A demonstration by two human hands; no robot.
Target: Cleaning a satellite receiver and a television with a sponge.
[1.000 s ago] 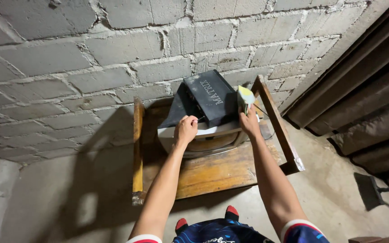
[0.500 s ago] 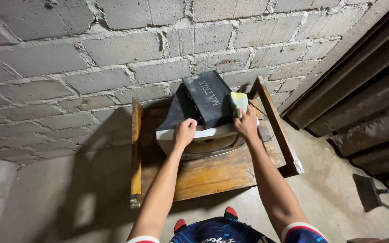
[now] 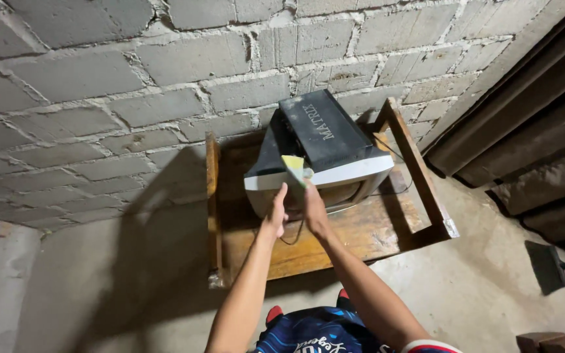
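Note:
An old box television [image 3: 325, 147] with a dark top and a white front frame lies tilted on a low wooden stand [image 3: 367, 229] against the block wall. My right hand [image 3: 312, 206] holds a yellow-green sponge [image 3: 293, 168] against the middle of the white front frame. My left hand [image 3: 274, 214] is right beside it at the lower front edge of the television, fingers curled; I cannot tell whether it grips anything.
A grey block wall [image 3: 132, 98] rises behind the stand. Dark corrugated sheets [image 3: 537, 131] lean at the right. A dark flat tool head [image 3: 547, 265] on a handle lies on the concrete floor at the lower right.
My right hand has slid the sponge from the television's right corner leftward to the middle of the front frame. My left hand has shifted right, close to it.

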